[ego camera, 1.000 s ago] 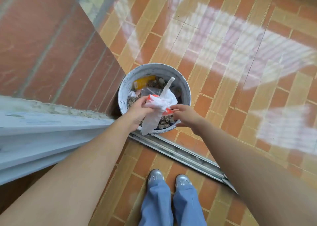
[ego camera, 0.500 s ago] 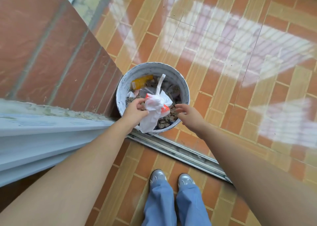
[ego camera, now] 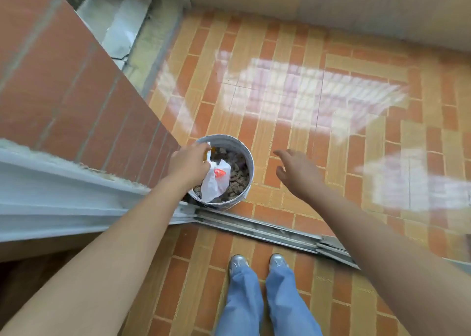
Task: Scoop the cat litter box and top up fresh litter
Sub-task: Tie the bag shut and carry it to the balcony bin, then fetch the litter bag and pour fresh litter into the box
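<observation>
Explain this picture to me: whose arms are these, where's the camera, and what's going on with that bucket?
No machine here: these are a person's two bare arms, filmed by one wide-angle camera worn on their head and looking down, so their jeans and silver shoes show too. On the tiled floor, just beyond a metal sliding-door track, stands a grey bucket of clumpy grey-brown material, probably used cat litter. The left hand has its grip on a white plastic bag with a red print, over the bucket. The right hand is open and holds nothing, beside the bucket.
</observation>
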Demonstrator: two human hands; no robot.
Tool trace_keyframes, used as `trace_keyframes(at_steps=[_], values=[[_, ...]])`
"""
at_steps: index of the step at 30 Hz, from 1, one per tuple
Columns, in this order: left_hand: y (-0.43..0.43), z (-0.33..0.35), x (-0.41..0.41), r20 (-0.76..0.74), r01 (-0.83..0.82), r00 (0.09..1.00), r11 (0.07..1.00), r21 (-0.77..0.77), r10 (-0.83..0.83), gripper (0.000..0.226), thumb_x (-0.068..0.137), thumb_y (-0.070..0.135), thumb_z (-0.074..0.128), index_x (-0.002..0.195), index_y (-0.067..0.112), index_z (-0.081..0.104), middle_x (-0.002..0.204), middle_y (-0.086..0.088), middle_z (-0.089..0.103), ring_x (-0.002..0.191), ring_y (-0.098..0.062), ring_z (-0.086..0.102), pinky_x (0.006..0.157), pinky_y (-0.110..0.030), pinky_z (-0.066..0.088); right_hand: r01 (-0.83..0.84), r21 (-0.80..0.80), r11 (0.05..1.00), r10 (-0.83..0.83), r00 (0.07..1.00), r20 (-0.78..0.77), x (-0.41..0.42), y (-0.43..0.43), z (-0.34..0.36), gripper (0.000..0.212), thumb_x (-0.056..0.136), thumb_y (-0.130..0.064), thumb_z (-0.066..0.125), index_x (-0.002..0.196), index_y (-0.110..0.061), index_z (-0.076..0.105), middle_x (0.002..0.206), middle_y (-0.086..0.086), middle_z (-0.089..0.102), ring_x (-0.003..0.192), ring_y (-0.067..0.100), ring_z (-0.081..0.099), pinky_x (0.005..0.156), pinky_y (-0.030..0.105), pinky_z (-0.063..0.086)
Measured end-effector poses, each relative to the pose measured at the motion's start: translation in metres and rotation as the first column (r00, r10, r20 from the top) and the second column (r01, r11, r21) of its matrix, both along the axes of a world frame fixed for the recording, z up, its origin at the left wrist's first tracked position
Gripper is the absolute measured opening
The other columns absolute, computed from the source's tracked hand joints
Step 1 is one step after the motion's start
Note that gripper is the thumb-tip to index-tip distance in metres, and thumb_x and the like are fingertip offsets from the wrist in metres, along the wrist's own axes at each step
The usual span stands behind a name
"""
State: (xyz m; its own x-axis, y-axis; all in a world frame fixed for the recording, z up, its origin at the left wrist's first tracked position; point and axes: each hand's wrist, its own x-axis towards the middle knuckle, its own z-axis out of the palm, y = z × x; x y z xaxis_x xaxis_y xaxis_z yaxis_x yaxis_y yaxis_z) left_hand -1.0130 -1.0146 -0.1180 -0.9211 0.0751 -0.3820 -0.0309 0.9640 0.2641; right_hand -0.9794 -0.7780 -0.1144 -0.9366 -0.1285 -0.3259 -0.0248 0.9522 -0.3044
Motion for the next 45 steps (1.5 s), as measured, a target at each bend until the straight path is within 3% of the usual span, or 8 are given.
trace_keyframes(at_steps=[5,10,17,20,27,31,38,45], values=[[0.020,0.069,0.034,-0.090,0.252,0.954,0.929,-0.272,-0.285,0.036,0.092,0.018,0.047,0.128,0.017,0.051,0.123,-0.005,0.054,0.117,-0.025,0.046,0.098,-0.039,0.032,-0.027,0.150,0.988,0.033,0.999,-0.039,0.050,0.022,0.072,0.045,0.097,-0.020,0.039,0.141,-0.015,0.034,0.140,0.005,0.046,0.123,0.027,0.043,0.094,0.038,0.042],[0.052,0.115,0.066,-0.225,0.323,0.892,0.901,-0.290,-0.392,0.036,0.088,0.012,0.046,0.122,0.014,0.056,0.119,-0.006,0.057,0.110,-0.028,0.049,0.091,-0.039,0.034,-0.008,0.263,0.965,0.036,0.994,-0.102,0.106,0.053,0.130,0.043,0.096,-0.024,0.039,0.138,-0.013,0.039,0.137,0.007,0.049,0.124,0.028,0.042,0.094,0.039,0.042],[0.112,0.142,0.121,-0.256,0.483,0.779,0.808,-0.337,-0.572,0.041,0.088,0.013,0.045,0.128,0.017,0.053,0.126,-0.005,0.056,0.114,-0.027,0.049,0.091,-0.038,0.035,0.137,0.177,0.975,-0.111,0.983,-0.148,0.210,0.084,0.168,0.045,0.097,-0.029,0.039,0.139,-0.014,0.036,0.140,0.005,0.046,0.130,0.024,0.037,0.102,0.036,0.039],[0.141,0.152,0.161,-0.239,0.549,0.748,0.780,-0.301,-0.619,0.040,0.091,0.017,0.046,0.131,0.018,0.050,0.129,-0.006,0.052,0.121,-0.027,0.044,0.100,-0.040,0.031,0.238,0.161,0.958,-0.212,0.963,-0.166,0.265,0.097,0.175,0.044,0.097,-0.030,0.039,0.138,-0.015,0.037,0.138,0.004,0.047,0.128,0.024,0.039,0.101,0.037,0.038],[0.210,0.169,0.257,-0.331,0.737,0.527,0.615,-0.281,-0.783,0.037,0.091,0.022,0.048,0.128,0.018,0.052,0.124,-0.005,0.057,0.113,-0.027,0.050,0.091,-0.037,0.037,0.475,0.076,0.877,-0.449,0.864,-0.228,0.387,0.131,0.197,0.039,0.096,-0.025,0.043,0.132,-0.013,0.046,0.126,0.007,0.056,0.118,0.026,0.046,0.093,0.040,0.045],[0.254,0.172,0.311,-0.337,0.836,0.387,0.480,-0.264,-0.858,0.037,0.091,0.022,0.047,0.128,0.019,0.052,0.125,-0.006,0.057,0.114,-0.027,0.050,0.090,-0.036,0.037,0.591,0.102,0.800,-0.561,0.798,-0.221,0.449,0.156,0.203,0.043,0.097,-0.028,0.040,0.139,-0.017,0.039,0.137,0.003,0.049,0.126,0.023,0.041,0.098,0.036,0.040],[0.346,0.184,0.392,-0.370,0.966,0.108,0.185,-0.179,-0.923,0.039,0.094,0.025,0.045,0.132,0.019,0.048,0.134,-0.004,0.050,0.124,-0.026,0.044,0.097,-0.036,0.037,0.848,0.134,0.514,-0.803,0.530,-0.273,0.556,0.200,0.206,0.042,0.097,-0.030,0.038,0.138,-0.018,0.040,0.133,0.005,0.051,0.124,0.024,0.042,0.094,0.037,0.042],[0.443,0.201,0.453,-0.440,0.986,-0.052,0.024,-0.165,-0.897,0.040,0.093,0.025,0.048,0.131,0.016,0.049,0.137,-0.008,0.046,0.125,-0.028,0.042,0.098,-0.039,0.037,0.995,0.029,0.093,-0.933,0.097,-0.347,0.657,0.225,0.209,0.044,0.097,-0.026,0.040,0.140,-0.016,0.037,0.139,0.003,0.047,0.129,0.023,0.038,0.100,0.039,0.038]])
